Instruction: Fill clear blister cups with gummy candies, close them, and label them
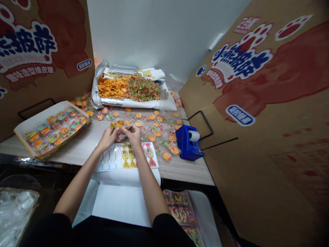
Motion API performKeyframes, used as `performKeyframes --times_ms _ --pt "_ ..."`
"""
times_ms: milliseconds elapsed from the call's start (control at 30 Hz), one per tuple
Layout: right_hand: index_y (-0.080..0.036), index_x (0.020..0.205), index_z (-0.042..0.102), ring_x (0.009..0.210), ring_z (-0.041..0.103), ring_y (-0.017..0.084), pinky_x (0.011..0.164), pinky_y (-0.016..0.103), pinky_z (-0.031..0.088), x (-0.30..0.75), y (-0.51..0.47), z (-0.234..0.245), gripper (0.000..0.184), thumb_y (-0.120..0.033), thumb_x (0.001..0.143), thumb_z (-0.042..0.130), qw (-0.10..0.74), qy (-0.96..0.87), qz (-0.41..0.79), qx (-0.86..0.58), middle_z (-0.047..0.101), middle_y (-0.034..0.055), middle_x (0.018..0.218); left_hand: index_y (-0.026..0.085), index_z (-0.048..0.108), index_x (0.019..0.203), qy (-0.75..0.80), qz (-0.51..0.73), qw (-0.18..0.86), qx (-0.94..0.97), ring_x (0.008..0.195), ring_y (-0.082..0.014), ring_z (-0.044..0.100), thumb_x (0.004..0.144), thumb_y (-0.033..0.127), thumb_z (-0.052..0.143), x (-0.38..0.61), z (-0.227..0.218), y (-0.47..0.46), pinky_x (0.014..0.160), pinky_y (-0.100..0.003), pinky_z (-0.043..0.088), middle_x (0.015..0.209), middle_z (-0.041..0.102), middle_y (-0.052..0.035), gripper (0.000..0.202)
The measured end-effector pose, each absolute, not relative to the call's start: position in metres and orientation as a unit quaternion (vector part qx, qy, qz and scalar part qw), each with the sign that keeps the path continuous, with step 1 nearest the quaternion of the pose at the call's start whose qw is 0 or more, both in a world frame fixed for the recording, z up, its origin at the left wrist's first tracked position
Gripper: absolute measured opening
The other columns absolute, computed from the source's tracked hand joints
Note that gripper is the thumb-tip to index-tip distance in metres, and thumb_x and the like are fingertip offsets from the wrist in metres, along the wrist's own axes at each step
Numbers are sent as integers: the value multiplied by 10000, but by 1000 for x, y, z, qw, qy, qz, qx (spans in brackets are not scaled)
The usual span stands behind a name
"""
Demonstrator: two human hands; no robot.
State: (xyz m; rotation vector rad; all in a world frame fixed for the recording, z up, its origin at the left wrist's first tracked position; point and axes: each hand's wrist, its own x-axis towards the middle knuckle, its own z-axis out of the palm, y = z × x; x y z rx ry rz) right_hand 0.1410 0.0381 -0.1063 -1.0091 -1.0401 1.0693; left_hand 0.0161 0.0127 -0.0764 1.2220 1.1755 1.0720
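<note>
My left hand (110,138) and my right hand (133,134) meet above the table with their fingers pinched together. Between them is a small clear candy pack with a yellow printed label (117,124) on its far side; the fingers partly cover it, so how far the label is stuck down is hidden. Right below my hands lies a sticker sheet (123,164) with yellow and red labels still on it and bare blue outlines at its left. Several round clear candy packs (151,138) with orange and green sweets lie loose around my right hand.
A display box (19,129) of labelled packs stands left. At the back is an open bag (128,103) of orange and red-green gummies. A blue tape dispenser (189,144) is at right. Large cartons (257,144) flank the table. Printed candy sheets (180,209) lie below the table edge.
</note>
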Motion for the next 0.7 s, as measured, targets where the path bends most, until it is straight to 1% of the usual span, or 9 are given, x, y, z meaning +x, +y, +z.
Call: performKeyframes --times_ms 167,233,300,367,433,500,533,600,700 --pt "-198 793 641 670 582 111 630 238 489 140 37 -107 456 -430 460 850 607 -448 509 -415 665 -15 778 116 597 926 486 435 536 535 508 -133 614 780 457 656 6 -78 9 444 -218 486 722 644 -36 376" --pt "-201 791 640 671 580 117 610 234 482 139 36 -107 434 -437 487 840 596 -464 524 -395 658 -17 760 124 582 907 500 432 527 534 486 -140 606 768 476 664 2 -81 7 436 -226 467 695 624 -26 387" --pt "-202 710 600 623 548 109 568 224 450 138 34 -107 365 -451 544 809 591 -478 522 -388 605 -37 668 147 546 975 537 460 466 532 480 -128 592 759 477 680 1 -85 5 452 -229 464 742 625 -16 417" --pt "-206 643 541 567 494 93 532 213 408 136 32 -108 354 -449 573 790 596 -484 502 -399 536 -59 601 176 500 1054 590 496 329 546 574 -130 613 767 450 692 3 -88 2 526 -243 493 878 632 -33 440" --pt "-211 612 498 528 444 79 510 209 373 135 30 -108 371 -447 584 783 602 -489 480 -410 481 -75 559 190 492 1091 625 497 161 580 805 -178 638 795 402 689 6 -89 -3 681 -291 530 1031 602 -76 415" --pt "-217 591 465 501 408 74 493 211 342 134 29 -108 401 -468 584 778 608 -491 469 -411 437 -86 525 185 510 1133 631 476 34 612 1044 -234 575 829 359 667 10 -89 -8 844 -347 514 1132 544 -117 383" --pt "-220 583 452 493 396 73 487 213 329 133 28 -108 416 -481 582 776 610 -491 468 -410 423 -88 514 181 516 1163 627 468 -4 622 1112 -250 535 841 343 656 11 -89 -9 902 -367 493 1153 519 -129 386" --pt "-223 575 438 490 383 74 484 216 314 134 29 -107 432 -492 571 777 609 -492 470 -407 413 -89 508 179 539 1193 620 458 -38 636 1133 -257 502 857 320 639 12 -88 -11 959 -388 459 1159 496 -133 378" --pt "-219 580 447 512 389 78 510 219 328 135 29 -106 414 -462 568 782 605 -493 484 -396 423 -86 522 192 625 1099 609 430 -9 666 1079 -250 516 879 294 601 9 -87 -8 985 -409 425 1098 522 -110 244"
